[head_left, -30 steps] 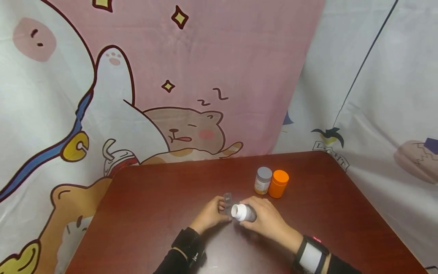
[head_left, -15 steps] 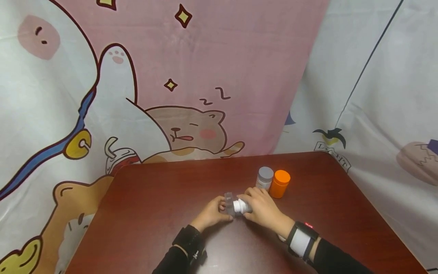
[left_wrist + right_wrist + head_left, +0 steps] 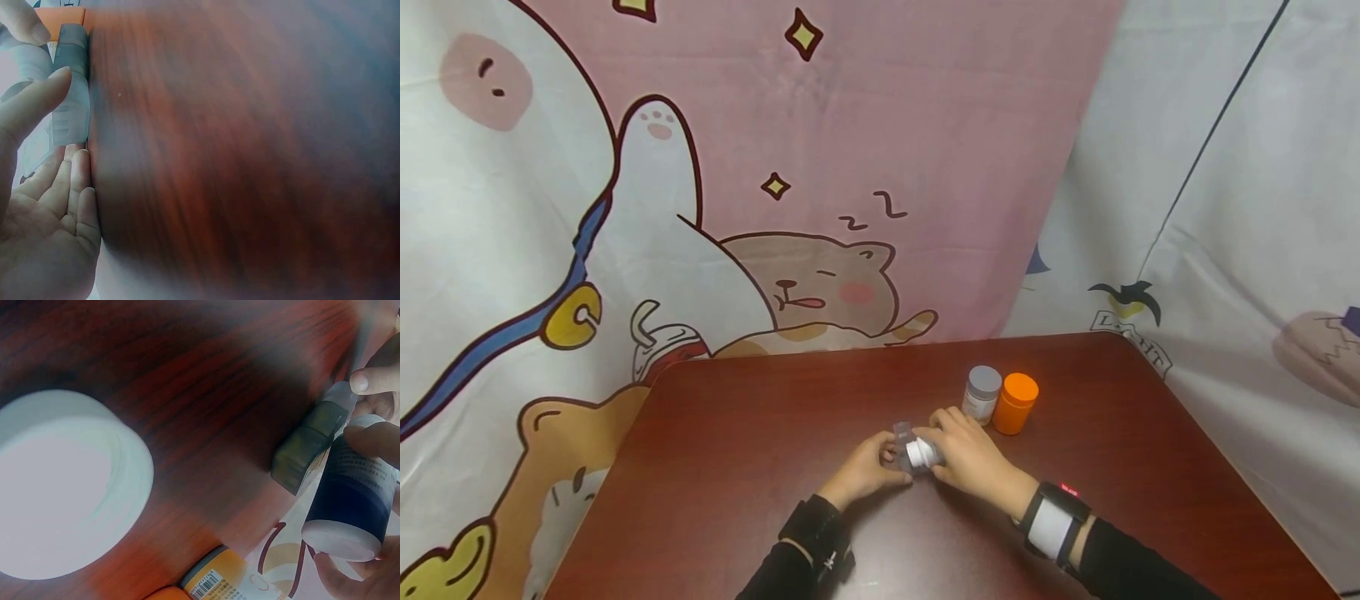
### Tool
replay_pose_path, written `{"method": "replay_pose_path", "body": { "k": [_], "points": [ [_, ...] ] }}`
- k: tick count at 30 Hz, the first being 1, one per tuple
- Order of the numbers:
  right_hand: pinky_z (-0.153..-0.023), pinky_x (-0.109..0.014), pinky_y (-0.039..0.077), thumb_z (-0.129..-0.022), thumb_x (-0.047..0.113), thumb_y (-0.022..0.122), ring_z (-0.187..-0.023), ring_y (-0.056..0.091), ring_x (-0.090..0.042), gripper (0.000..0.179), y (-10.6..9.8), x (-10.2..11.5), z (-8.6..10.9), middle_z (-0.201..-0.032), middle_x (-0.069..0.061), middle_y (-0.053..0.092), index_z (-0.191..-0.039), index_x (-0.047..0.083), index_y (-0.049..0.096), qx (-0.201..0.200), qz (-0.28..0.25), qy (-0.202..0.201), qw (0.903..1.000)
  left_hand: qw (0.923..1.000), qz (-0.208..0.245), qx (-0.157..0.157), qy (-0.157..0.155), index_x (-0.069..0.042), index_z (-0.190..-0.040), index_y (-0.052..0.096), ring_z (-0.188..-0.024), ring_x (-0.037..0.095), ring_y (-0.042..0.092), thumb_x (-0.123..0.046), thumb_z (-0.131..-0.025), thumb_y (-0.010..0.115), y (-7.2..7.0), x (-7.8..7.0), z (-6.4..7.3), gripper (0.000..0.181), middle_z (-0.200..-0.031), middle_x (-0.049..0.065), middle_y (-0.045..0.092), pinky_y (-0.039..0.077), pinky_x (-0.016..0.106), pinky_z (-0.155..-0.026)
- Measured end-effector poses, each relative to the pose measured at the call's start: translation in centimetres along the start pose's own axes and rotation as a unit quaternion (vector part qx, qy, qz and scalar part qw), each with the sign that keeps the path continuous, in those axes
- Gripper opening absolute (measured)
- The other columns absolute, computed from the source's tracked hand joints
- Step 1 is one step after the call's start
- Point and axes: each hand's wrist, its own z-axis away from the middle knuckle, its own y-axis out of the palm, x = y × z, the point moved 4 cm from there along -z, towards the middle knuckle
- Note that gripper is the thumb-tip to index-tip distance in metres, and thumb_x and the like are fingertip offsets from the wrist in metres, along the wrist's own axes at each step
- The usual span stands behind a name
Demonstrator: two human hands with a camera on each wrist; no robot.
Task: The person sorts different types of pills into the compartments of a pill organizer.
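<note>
My left hand holds a small clear pill organizer upon the table, its thumb and fingers at the box's near end. The box also shows as a translucent row of compartments in the left wrist view. My right hand grips a pill bottle with a dark blue label and a white base. The bottle is tipped on its side, its white neck over the organizer's edge. Whether pills are coming out cannot be seen. A large white round cap appears close to the right wrist camera.
Behind the right hand stand a grey-capped bottle and an orange bottle, side by side. The reddish-brown table ends at a printed cloth backdrop with cartoon animals.
My right hand has moved a little left and turned the bottle, bringing its neck from beside the organizer to over its edge. The left hand has stayed nearly still with the organizer.
</note>
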Motion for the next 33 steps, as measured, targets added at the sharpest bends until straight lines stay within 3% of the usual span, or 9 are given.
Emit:
{"method": "replay_pose_path", "body": {
  "k": [4,12,33],
  "points": [
    [-0.078,-0.039,0.047,-0.06,0.022,0.083,-0.093,0.046,-0.019,0.057,-0.2,0.2,-0.1,-0.098,-0.004,0.056,-0.114,0.015,0.067,-0.005,0.009,-0.008,0.9999,0.9998,-0.009,-0.006,0.019,0.006,-0.112,0.053,-0.085,0.021,0.057,-0.013,-0.068,0.082,0.0,-0.2,0.2,0.056,-0.093,0.012,0.062,0.053,0.039,-0.074],
    [-0.081,-0.041,0.046,-0.06,0.019,0.082,-0.096,0.046,-0.021,0.058,-0.3,0.6,-0.3,-0.101,-0.007,0.057,-0.116,0.014,0.066,-0.006,0.02,-0.031,0.9993,1.0,-0.003,-0.003,0.001,0.005,-0.114,0.054,-0.087,0.023,0.057,-0.014,-0.067,0.082,0.1,-0.2,0.2,0.058,-0.095,0.013,0.063,0.052,0.04,-0.077],
    [-0.08,-0.041,0.046,-0.057,0.015,0.082,-0.098,0.047,-0.024,0.056,0.0,1.3,-1.0,-0.104,-0.01,0.057,-0.111,0.013,0.067,-0.022,0.069,-0.082,0.994,0.9999,-0.006,-0.007,0.007,0.002,-0.111,0.055,-0.086,0.019,0.057,-0.017,-0.067,0.082,0.1,-0.1,0.0,0.055,-0.095,0.01,0.063,0.052,0.039,-0.076]
  ]
}}
